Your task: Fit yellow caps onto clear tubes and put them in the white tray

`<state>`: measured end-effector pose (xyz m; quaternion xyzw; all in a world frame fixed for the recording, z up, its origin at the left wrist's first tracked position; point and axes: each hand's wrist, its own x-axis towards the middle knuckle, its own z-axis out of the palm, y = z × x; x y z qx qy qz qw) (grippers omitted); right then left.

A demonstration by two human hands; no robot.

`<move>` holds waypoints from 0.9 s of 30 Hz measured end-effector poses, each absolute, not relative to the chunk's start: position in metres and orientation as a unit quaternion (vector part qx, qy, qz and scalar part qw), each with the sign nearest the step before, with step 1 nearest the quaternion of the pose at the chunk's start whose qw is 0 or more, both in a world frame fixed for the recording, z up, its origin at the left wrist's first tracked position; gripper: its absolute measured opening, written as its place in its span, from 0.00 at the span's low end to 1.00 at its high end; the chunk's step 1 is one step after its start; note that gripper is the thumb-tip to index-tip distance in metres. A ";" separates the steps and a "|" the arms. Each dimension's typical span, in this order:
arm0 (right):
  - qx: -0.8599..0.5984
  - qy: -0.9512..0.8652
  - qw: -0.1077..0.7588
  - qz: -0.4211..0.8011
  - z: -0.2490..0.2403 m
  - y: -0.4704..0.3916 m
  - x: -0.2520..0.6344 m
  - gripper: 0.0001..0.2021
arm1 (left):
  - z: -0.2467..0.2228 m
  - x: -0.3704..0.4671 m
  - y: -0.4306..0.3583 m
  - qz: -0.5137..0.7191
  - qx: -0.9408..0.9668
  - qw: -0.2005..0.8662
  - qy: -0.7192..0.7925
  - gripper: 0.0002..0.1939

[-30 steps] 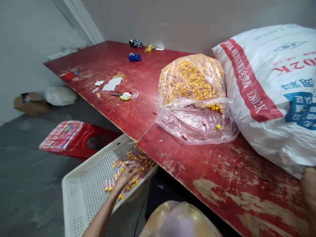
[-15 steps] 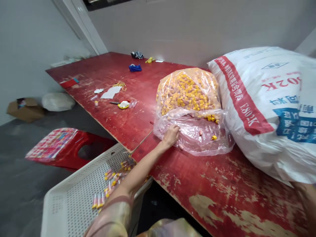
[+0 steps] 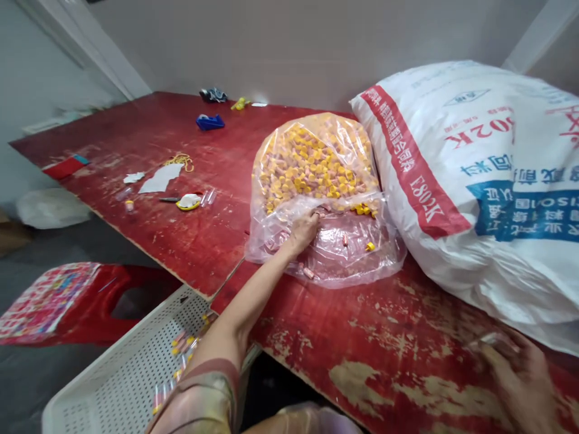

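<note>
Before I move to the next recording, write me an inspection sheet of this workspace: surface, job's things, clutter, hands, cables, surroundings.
Surface: red tabletop, seamed, paint worn through near the front edge.
Job's things: clear plastic bag of yellow-capped pink pieces, a few loose near its mouth; perforated white crate below the table edge, holding yellow-capped tubes.
Clutter: scissors, blue tape dispenser, white paper scrap.
Hands: left hand at the bag's mouth, contents hidden; right hand blurred, seemingly holding a clear object.
Cables: nothing seen.
Surroundings: red stool, printed white sack beside the bag, grey wall.
</note>
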<state>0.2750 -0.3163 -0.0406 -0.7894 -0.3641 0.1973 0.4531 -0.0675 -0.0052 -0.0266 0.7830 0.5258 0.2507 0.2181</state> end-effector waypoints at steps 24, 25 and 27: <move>-0.496 -0.584 0.417 0.489 -0.032 -0.310 0.120 0.12 | -0.029 -0.032 -0.211 0.236 0.439 0.843 0.204 0.42; -0.487 -0.624 0.420 0.445 -0.030 -0.311 0.115 0.11 | -0.027 -0.028 -0.218 0.252 0.385 0.859 0.223 0.40; -0.464 -0.685 0.418 0.375 -0.026 -0.313 0.107 0.10 | -0.026 -0.020 -0.228 0.242 0.313 0.878 0.268 0.41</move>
